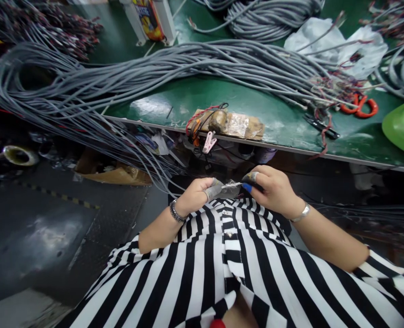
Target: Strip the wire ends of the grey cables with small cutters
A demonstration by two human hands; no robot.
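Low in front of the striped shirt, my left hand (202,192) is closed around a grey cable, with taped fingers pinching near its end. The stripped cable end (231,185) shows pale, frayed strands between my two hands. My right hand (268,187), with grey and blue coverings on its fingertips, pinches the tip of those strands. Grey cables run down from the table toward my left hand. Past my hands, at the table's front edge, is a wooden block (246,126) wrapped in clear tape, with a pink clip (209,142) hanging beside it.
A long bundle of grey cables (174,68) lies across the green table (352,143). Orange-handled scissors (366,107), a black tool (321,126) and a green plastic basket (402,127) are on the right. A cardboard box (113,171) sits below the table at left.
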